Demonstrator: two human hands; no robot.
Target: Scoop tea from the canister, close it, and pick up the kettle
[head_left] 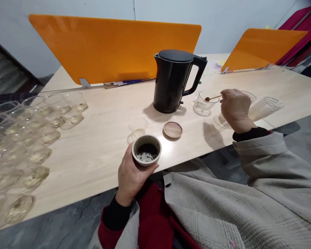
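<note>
My left hand (131,174) is wrapped round a pale ceramic cup (159,152) at the table's front edge. Dark liquid with loose leaf bits (147,152) lies inside it. In my right hand (234,107) is a thin stick with a rounded brown end (214,97), pinched between the fingers. That brown end is over or inside a ribbed glass cup (202,108); I cannot tell whether it touches the glass. Just behind the ceramic cup stands a small clear cup (138,126). A round wooden coaster (172,130) lies to its right.
A black electric kettle (171,83) stands mid-table before an orange divider (114,48). Several clear cups with pale liquid and leaf bits (36,152) crowd the left. Near my right wrist are a tilted ribbed glass (265,109) and other clear glassware. Another orange divider (264,48) stands back right.
</note>
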